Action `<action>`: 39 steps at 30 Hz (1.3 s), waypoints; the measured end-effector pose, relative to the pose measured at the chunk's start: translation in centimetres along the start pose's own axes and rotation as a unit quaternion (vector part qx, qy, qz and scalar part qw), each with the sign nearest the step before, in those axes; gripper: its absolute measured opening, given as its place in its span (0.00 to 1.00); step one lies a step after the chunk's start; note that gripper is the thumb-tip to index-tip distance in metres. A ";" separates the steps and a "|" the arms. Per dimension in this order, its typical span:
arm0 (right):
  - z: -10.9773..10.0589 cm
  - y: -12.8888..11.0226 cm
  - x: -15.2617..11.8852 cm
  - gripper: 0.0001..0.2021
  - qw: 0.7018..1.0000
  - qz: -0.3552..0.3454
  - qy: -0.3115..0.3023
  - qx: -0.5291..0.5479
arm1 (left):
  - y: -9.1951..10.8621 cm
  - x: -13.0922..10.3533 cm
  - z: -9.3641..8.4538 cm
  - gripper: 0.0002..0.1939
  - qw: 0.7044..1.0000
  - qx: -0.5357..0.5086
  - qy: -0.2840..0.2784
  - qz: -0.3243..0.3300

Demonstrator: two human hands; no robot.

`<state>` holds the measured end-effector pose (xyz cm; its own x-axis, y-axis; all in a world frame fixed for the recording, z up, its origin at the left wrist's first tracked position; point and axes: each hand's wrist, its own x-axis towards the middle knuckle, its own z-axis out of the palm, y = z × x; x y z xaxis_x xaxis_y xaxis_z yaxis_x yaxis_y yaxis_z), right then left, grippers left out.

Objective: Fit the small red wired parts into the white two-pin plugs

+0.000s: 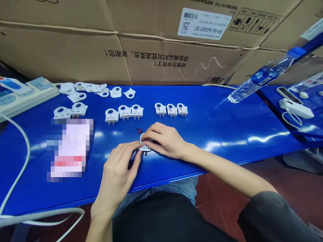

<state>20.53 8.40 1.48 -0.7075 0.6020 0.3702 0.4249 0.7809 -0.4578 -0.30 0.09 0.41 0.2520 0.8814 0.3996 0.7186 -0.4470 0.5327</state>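
Both my hands meet at a white plug part [145,148] near the front of the blue table. My left hand [120,164] pinches its left side between thumb and fingers. My right hand [167,140] has its fingers closed on the top and right side. Dark prongs point toward me from the part. Just behind my fingers lie small red and black pieces [139,130]. Farther back, three white plug parts [172,110] stand in a row on the right, with three more [124,112] to their left, their metal prongs facing me.
White ring-shaped pieces [94,88] and two more plug parts lie back left. A blurred pink sheet [73,148], power strip [32,94] and white cables are at left. Large cardboard boxes [151,57] stand behind. A water bottle [262,79] and white adapter [296,108] are at right.
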 end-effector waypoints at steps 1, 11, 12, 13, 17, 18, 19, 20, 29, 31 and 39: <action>0.0 0.1 0.0 0.14 1.000 -0.002 0.002 -0.003 | 0.0 0.0 0.0 0.14 1.000 0.001 0.000 0.001; -0.4 0.2 -0.1 0.12 1.000 -0.005 -0.004 0.023 | -0.1 0.0 0.0 0.12 1.000 0.006 -0.003 0.002; -0.6 0.1 -0.1 0.12 1.000 0.001 -0.003 0.029 | -0.1 0.0 0.0 0.13 1.000 0.007 -0.004 0.001; -0.8 0.1 -0.1 0.12 0.999 0.006 -0.002 0.035 | -0.1 0.0 0.0 0.13 1.000 0.008 -0.004 -0.002; -1.4 0.1 -0.1 0.22 0.999 0.022 -0.026 0.025 | 0.0 0.0 0.0 0.13 1.000 0.008 0.000 -0.016; -1.5 0.1 -0.1 0.26 0.999 0.026 -0.038 0.015 | 0.0 0.0 0.0 0.13 1.000 0.008 0.001 -0.018; -1.5 0.2 -0.1 0.29 0.998 0.028 -0.049 0.007 | 0.0 0.0 0.0 0.13 1.000 0.009 0.004 -0.020; -1.5 0.2 -0.1 0.32 0.998 0.030 -0.058 0.000 | 0.0 0.0 0.0 0.13 1.000 0.009 0.005 -0.023; -1.0 0.1 -0.1 0.28 0.996 0.028 -0.082 -0.011 | 0.0 -0.1 0.0 0.14 1.000 0.011 0.011 -0.027; -0.9 0.1 -0.1 0.28 0.997 0.023 -0.069 -0.012 | 0.0 -0.1 0.0 0.15 1.000 0.011 0.010 -0.027; -1.3 1.2 -0.1 0.26 0.996 0.080 0.028 -0.037 | 0.2 -0.1 -0.1 0.24 0.997 0.014 -0.005 -0.075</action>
<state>21.85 9.49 1.89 -0.5963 0.7259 0.3426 0.5712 0.6836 -0.4543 -0.20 -0.12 0.53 0.1475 0.9395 0.3093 0.7669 -0.3061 0.5641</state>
